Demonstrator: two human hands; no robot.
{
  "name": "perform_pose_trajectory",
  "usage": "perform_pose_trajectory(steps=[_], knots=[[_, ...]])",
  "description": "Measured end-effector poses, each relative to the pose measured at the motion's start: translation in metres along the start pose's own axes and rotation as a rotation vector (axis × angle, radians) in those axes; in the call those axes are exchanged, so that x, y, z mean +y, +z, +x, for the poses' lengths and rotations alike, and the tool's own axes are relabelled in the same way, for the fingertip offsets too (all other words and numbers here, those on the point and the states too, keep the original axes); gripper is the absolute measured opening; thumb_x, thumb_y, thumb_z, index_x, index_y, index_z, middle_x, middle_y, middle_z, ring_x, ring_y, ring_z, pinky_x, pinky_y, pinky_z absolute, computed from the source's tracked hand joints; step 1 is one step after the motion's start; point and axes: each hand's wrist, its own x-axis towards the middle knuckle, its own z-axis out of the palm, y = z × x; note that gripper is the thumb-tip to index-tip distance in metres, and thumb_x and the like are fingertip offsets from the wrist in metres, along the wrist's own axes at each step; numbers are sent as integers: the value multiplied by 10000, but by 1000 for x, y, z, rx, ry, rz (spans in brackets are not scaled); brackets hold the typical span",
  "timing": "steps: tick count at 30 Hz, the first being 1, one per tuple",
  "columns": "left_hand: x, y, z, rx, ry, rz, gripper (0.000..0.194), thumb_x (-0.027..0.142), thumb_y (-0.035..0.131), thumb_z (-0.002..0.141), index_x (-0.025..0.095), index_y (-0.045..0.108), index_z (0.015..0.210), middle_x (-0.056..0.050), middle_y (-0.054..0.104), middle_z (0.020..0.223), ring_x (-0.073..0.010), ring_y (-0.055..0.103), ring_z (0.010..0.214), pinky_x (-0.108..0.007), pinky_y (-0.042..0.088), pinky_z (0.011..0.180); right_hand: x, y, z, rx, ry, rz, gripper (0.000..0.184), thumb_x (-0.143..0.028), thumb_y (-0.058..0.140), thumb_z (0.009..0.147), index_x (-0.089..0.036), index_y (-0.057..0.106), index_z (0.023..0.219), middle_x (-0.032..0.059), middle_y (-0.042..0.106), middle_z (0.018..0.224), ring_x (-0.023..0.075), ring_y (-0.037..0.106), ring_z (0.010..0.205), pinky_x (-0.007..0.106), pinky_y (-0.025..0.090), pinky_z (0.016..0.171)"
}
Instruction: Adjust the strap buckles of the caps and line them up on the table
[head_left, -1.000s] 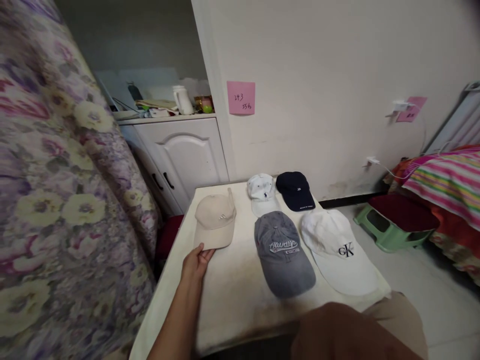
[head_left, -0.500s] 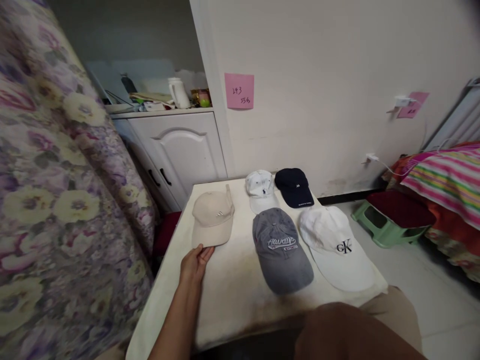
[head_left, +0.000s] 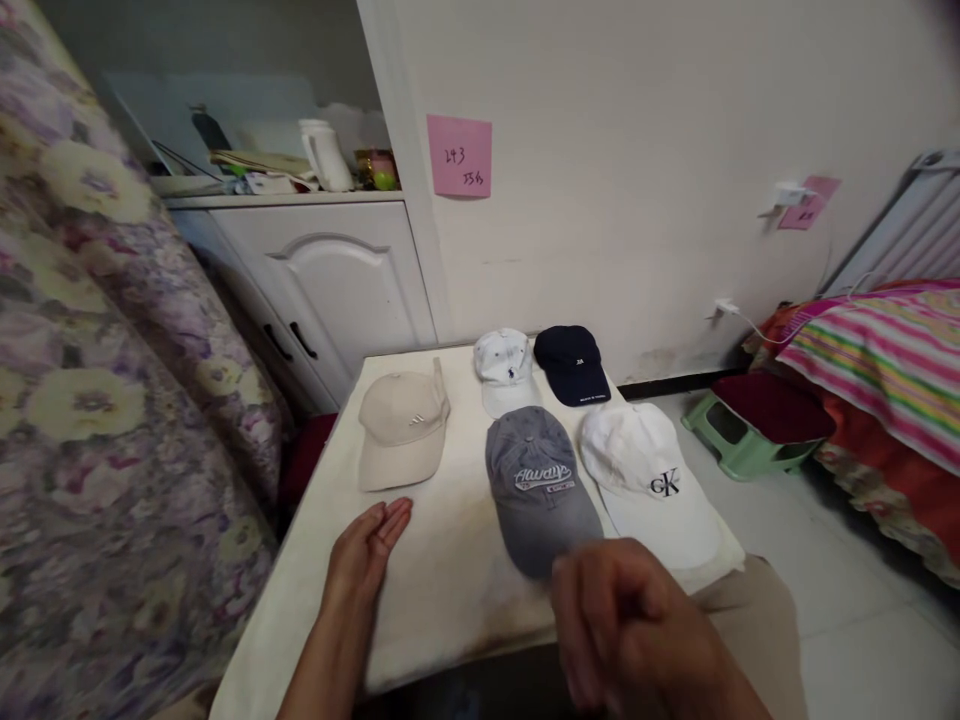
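My left hand [head_left: 369, 550] lies palm-up just in front of the beige cap [head_left: 405, 425], apart from its brim, with fingers stretched out and holding nothing. Blurred by motion, my right hand [head_left: 619, 615] hangs over the front edge of the table, its fingers curled, and overlaps the brim of a grey "Always" cap [head_left: 536, 480] in view. What it holds, if anything, cannot be made out. To the right of the grey cap sits a white "CK" cap [head_left: 649, 470]. Behind them are a small white cap [head_left: 504, 370] and a dark navy cap [head_left: 574, 365].
The caps rest on a cream-covered table [head_left: 442, 580] against the wall. A floral curtain [head_left: 135, 450] hangs at the left, beside a white cabinet [head_left: 345, 270]. On the right are a green stool [head_left: 739, 430] with a dark red top and a striped bed cover [head_left: 885, 330].
My left hand has let go of the beige cap's brim and drawn back a little. My right hand has come up into view from below. The camera view has shifted slightly.
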Motion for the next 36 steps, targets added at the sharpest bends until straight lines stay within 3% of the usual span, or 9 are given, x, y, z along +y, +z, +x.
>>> perform_pose_trajectory(steps=[2, 6, 9, 15, 23, 26, 31, 34, 36], knots=[[-3, -2, -10, -23, 8, 10, 165, -24, 508, 829, 91, 621, 794, -174, 765, 782, -257, 772, 807, -351, 643, 778, 13, -12, 6, 159, 0, -29, 273, -417, 725, 836, -205, 583, 740, -6, 654, 674, 97, 542, 513, 216, 410, 511], [-17, 4, -38, -59, -9, 36, 158, -44, 526, 821, 82, 613, 862, -202, 768, 822, -270, 772, 830, -355, 634, 792, 54, -49, -1, 530, 64, -232, 362, -505, 705, 832, -171, 598, 741, 13, 645, 690, 120, 547, 569, 232, 435, 575], [-37, 18, -66, -119, -100, 119, 170, -15, 573, 833, 91, 594, 964, -211, 767, 932, -277, 764, 893, -385, 612, 861, 78, -74, -18, 623, 67, -391, 375, -527, 745, 783, -162, 663, 815, 23, 643, 721, 158, 577, 647, 261, 471, 625], [-66, 42, -102, -230, -245, 151, 207, 89, 659, 845, 119, 575, 1032, -192, 745, 1054, -283, 731, 1015, -459, 509, 1035, 102, -97, -52, 775, 94, -159, 420, -470, 843, 701, -164, 709, 955, 66, 709, 878, 222, 685, 783, 350, 567, 731], [-73, 44, -101, -268, -270, 163, 240, 134, 720, 799, 135, 599, 1006, -170, 739, 1067, -292, 712, 1054, -453, 500, 1039, 101, -84, -50, 874, 79, 352, 519, -357, 930, 612, -138, 723, 1034, 113, 765, 1035, 285, 714, 1042, 447, 504, 1022], [-76, 41, -98, -278, -267, 159, 247, 157, 732, 780, 139, 606, 991, -166, 739, 1076, -293, 708, 1063, -442, 503, 1032, 99, -73, -43, 885, 64, 489, 451, -345, 927, 609, -128, 749, 963, 109, 766, 1054, 297, 702, 1070, 463, 478, 1066], [-82, 38, -95, -299, -231, 198, 297, 231, 763, 735, 151, 617, 981, -171, 736, 1090, -299, 697, 1082, -429, 506, 1015, 100, -61, -28, 783, 64, 611, 285, -295, 879, 681, -157, 757, 900, 87, 748, 1131, 283, 664, 1143, 468, 457, 1094], [-86, 36, -100, -346, -86, 351, 324, 301, 758, 713, 160, 634, 977, -168, 741, 1059, -323, 695, 1062, -455, 525, 979, 102, -59, -12, 735, 53, 620, 251, -317, 864, 699, -191, 749, 883, 67, 751, 1126, 261, 649, 1161, 450, 463, 1080], [-88, 35, -104, -407, 116, 580, 289, 349, 707, 760, 174, 668, 987, -158, 744, 1042, -334, 695, 1030, -492, 519, 970, 103, -60, -1, 713, 69, 633, 291, -355, 855, 708, -216, 745, 938, 58, 749, 1144, 247, 635, 1181, 425, 469, 1066]])
